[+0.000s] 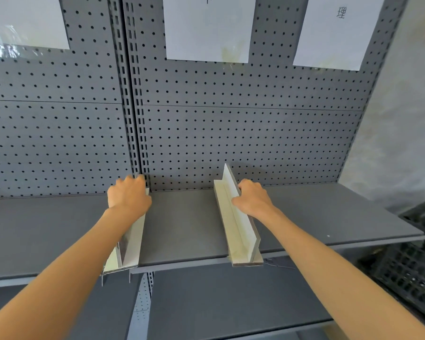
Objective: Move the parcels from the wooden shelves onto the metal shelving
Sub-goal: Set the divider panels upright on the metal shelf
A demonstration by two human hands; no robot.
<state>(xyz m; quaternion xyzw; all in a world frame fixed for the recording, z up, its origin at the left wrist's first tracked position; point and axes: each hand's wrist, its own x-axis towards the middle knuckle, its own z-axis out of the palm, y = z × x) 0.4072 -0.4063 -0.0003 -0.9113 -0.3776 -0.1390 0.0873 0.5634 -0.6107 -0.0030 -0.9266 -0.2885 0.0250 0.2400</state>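
On the metal shelf [329, 212], each hand curls round a white divider: left hand [129, 196] at 9 o'clock, right hand [253, 198] at 3. Both dividers [233, 222] run 6 to 12. No parcels show

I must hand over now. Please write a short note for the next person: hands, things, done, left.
Left hand grips the top of the left divider; right hand grips the right divider. Both dividers stand on the metal shelf, a bare bay between them. No parcels and no wooden shelves are in view. Done: no parcel is on this shelf yet. Left: fetch the parcels and place them here.
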